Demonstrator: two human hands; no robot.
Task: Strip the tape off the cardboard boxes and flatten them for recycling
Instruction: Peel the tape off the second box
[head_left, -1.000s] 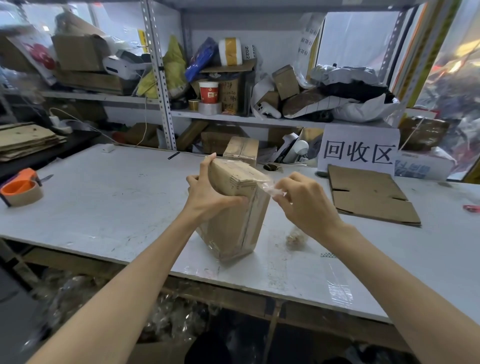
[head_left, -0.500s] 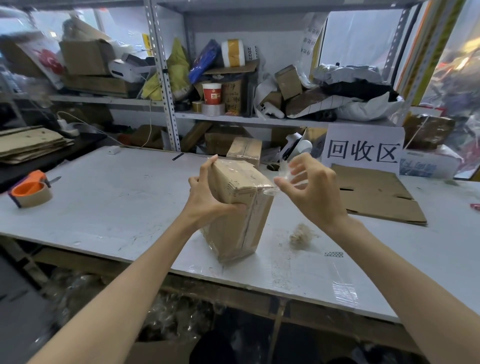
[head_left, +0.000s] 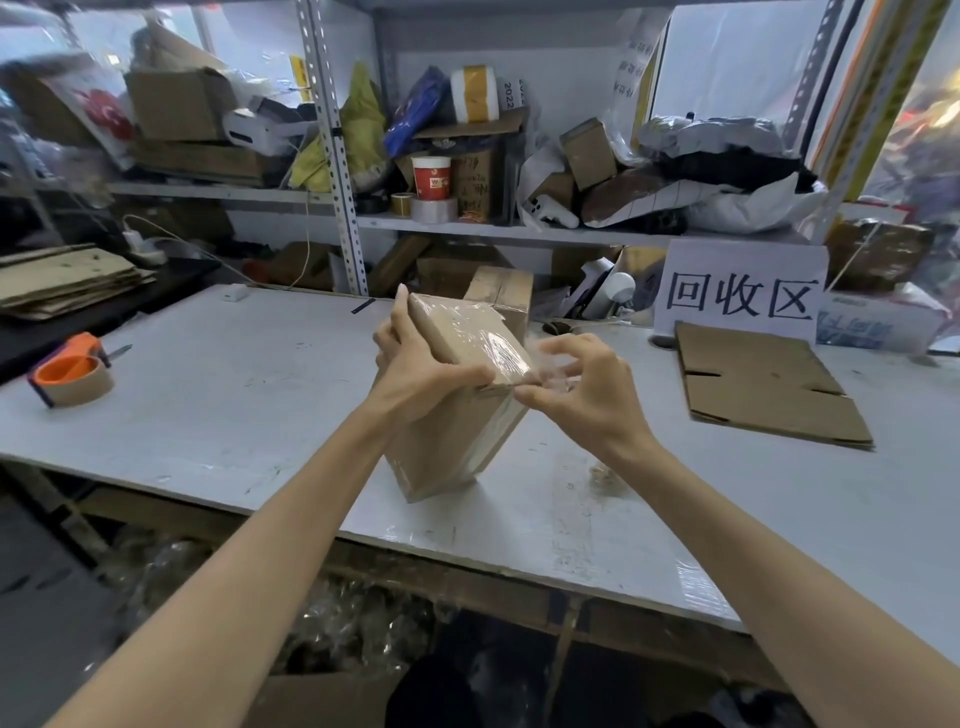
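Observation:
A small brown cardboard box (head_left: 457, 441) stands tilted on one corner on the white table (head_left: 223, 405). Clear tape (head_left: 485, 338) covers its top face. My left hand (head_left: 415, 379) grips the box's upper left side, thumb along the near top edge. My right hand (head_left: 582, 395) pinches a loose bit of clear tape at the box's near right top corner. A second taped box (head_left: 506, 296) stands just behind it. A flattened cardboard sheet (head_left: 763, 384) lies to the right.
An orange tape dispenser (head_left: 70, 376) sits at the table's left edge. A white sign with characters (head_left: 740, 296) leans at the back right. Cluttered shelves (head_left: 467, 223) rise behind the table. Flat cardboard is stacked at far left (head_left: 62, 280). Crumpled tape (head_left: 602, 475) lies near my right wrist.
My right hand, raised and away from the box half a second ago, has come back down to the box's top right corner and pinches tape there. The left hand has tipped the box.

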